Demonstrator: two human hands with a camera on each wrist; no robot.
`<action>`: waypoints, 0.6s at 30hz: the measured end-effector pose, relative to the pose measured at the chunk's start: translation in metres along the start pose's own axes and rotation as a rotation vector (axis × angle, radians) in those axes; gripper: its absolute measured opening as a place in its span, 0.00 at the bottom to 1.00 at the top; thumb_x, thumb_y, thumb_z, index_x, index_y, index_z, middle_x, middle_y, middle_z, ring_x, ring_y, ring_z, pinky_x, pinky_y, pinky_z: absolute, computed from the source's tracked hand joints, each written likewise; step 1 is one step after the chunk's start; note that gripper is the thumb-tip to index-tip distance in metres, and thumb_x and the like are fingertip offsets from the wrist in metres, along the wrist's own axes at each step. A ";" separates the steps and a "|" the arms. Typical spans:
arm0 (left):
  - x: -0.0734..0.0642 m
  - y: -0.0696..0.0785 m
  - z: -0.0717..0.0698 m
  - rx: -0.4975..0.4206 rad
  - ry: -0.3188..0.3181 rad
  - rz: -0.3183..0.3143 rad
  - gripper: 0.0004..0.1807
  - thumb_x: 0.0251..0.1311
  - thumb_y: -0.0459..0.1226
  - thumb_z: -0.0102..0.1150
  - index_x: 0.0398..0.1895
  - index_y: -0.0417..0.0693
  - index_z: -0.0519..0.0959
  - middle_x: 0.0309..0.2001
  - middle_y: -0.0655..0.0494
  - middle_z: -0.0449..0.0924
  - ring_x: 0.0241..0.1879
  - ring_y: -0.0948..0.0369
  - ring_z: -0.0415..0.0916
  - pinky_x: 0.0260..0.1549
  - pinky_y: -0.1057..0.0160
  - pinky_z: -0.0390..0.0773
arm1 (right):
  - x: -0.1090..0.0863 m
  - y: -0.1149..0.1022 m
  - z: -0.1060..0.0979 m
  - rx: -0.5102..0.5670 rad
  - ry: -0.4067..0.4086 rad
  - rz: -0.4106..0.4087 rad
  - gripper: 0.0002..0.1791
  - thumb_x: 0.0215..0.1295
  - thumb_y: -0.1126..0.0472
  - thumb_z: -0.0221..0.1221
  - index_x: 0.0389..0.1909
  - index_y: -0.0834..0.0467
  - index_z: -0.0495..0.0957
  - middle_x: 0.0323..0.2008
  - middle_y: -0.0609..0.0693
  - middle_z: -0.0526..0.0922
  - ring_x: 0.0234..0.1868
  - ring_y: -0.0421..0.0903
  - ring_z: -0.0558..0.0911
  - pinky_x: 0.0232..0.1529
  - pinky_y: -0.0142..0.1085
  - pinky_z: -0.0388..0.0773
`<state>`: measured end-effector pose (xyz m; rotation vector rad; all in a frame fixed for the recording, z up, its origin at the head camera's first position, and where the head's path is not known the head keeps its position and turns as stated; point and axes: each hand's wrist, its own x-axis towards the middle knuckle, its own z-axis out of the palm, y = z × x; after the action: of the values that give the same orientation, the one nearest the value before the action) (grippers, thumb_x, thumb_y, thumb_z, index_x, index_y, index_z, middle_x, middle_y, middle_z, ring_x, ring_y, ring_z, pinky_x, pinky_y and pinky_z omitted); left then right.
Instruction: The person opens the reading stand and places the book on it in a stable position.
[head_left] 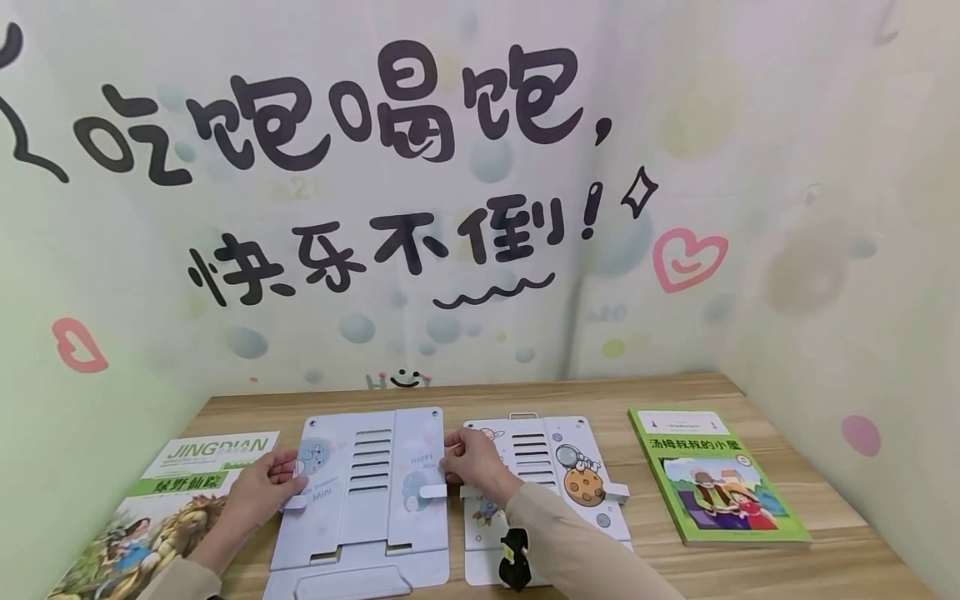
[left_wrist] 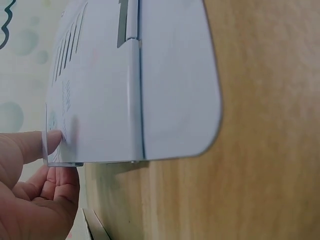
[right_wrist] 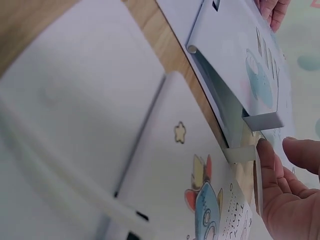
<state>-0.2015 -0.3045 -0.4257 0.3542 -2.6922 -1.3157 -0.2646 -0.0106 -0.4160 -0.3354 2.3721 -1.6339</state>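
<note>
A pale blue-white folding book stand (head_left: 371, 492) with cartoon prints and slots leans back on the table. My left hand (head_left: 262, 487) grips its left edge; in the left wrist view, the thumb (left_wrist: 35, 145) lies over the side clip with the fingers behind. At the opposite edge, my right hand (head_left: 476, 462) holds the stand with curled fingers. The right wrist view shows that hand's thumb and fingers at the stand's edge, beyond its side clip (right_wrist: 264, 121). Just right stands a second book stand (head_left: 547, 467) with astronaut and planet prints, partly hidden by my right forearm.
A green-edged book (head_left: 731, 492) lies on the right of the wooden table (head_left: 817, 467). On the left, another book (head_left: 161, 508) with a lion on its cover is partly covered by my left arm. A printed curtain (head_left: 480, 333) hangs behind the table.
</note>
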 end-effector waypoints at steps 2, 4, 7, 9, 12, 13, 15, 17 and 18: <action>-0.001 0.001 0.000 -0.014 0.002 -0.008 0.28 0.56 0.30 0.60 0.58 0.25 0.65 0.49 0.32 0.72 0.43 0.52 0.73 0.30 0.79 0.70 | 0.000 0.000 0.000 0.004 0.002 0.000 0.13 0.57 0.75 0.59 0.44 0.69 0.74 0.29 0.51 0.75 0.28 0.40 0.76 0.30 0.33 0.81; -0.001 0.002 -0.001 -0.027 0.003 -0.013 0.28 0.56 0.30 0.60 0.58 0.25 0.64 0.49 0.32 0.71 0.43 0.53 0.73 0.30 0.79 0.70 | 0.000 -0.001 0.001 0.007 0.004 -0.003 0.13 0.57 0.75 0.58 0.44 0.70 0.74 0.29 0.51 0.75 0.28 0.40 0.76 0.31 0.33 0.81; -0.002 0.002 -0.001 -0.051 0.001 -0.023 0.29 0.56 0.30 0.60 0.59 0.25 0.63 0.49 0.34 0.70 0.42 0.57 0.71 0.31 0.80 0.69 | -0.001 -0.002 0.001 0.008 0.012 -0.007 0.12 0.57 0.75 0.59 0.43 0.69 0.75 0.28 0.50 0.74 0.28 0.40 0.75 0.31 0.33 0.81; -0.002 0.002 -0.002 -0.066 -0.001 -0.027 0.30 0.56 0.29 0.60 0.60 0.25 0.62 0.49 0.35 0.70 0.41 0.60 0.71 0.32 0.80 0.70 | -0.002 -0.002 0.002 0.011 0.018 -0.015 0.12 0.56 0.75 0.59 0.43 0.69 0.74 0.28 0.50 0.74 0.27 0.40 0.74 0.31 0.34 0.81; -0.002 0.004 -0.004 -0.090 -0.010 -0.037 0.30 0.56 0.29 0.60 0.60 0.25 0.61 0.49 0.36 0.69 0.40 0.62 0.70 0.32 0.79 0.70 | -0.003 -0.003 0.003 0.033 0.028 -0.030 0.12 0.56 0.75 0.59 0.42 0.68 0.73 0.28 0.50 0.73 0.27 0.40 0.73 0.30 0.36 0.80; -0.002 0.004 -0.005 -0.099 -0.014 -0.041 0.31 0.56 0.29 0.60 0.60 0.26 0.61 0.49 0.37 0.69 0.40 0.61 0.69 0.32 0.79 0.70 | -0.003 -0.002 0.003 0.043 0.030 -0.037 0.12 0.56 0.75 0.59 0.42 0.67 0.73 0.27 0.50 0.73 0.27 0.40 0.73 0.30 0.37 0.80; -0.002 0.006 -0.006 -0.113 -0.020 -0.048 0.31 0.56 0.29 0.60 0.60 0.26 0.61 0.49 0.37 0.69 0.41 0.61 0.69 0.32 0.79 0.70 | -0.004 -0.002 0.003 0.066 0.034 -0.050 0.12 0.56 0.75 0.59 0.42 0.67 0.73 0.27 0.50 0.73 0.26 0.40 0.72 0.29 0.37 0.80; -0.003 0.007 -0.007 -0.128 -0.026 -0.060 0.31 0.56 0.29 0.60 0.61 0.27 0.60 0.50 0.38 0.68 0.41 0.61 0.69 0.32 0.79 0.70 | -0.004 -0.001 0.003 0.081 0.035 -0.057 0.12 0.56 0.75 0.59 0.42 0.67 0.72 0.27 0.50 0.73 0.26 0.41 0.72 0.29 0.37 0.79; -0.003 0.008 -0.008 -0.133 -0.027 -0.064 0.31 0.56 0.29 0.60 0.61 0.27 0.60 0.50 0.38 0.68 0.41 0.61 0.69 0.32 0.79 0.70 | -0.004 -0.001 0.003 0.090 0.035 -0.062 0.12 0.56 0.75 0.59 0.42 0.67 0.72 0.27 0.50 0.72 0.26 0.41 0.72 0.28 0.37 0.79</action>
<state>-0.1978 -0.3047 -0.4147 0.4133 -2.6174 -1.5192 -0.2598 -0.0122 -0.4162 -0.3695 2.3255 -1.7821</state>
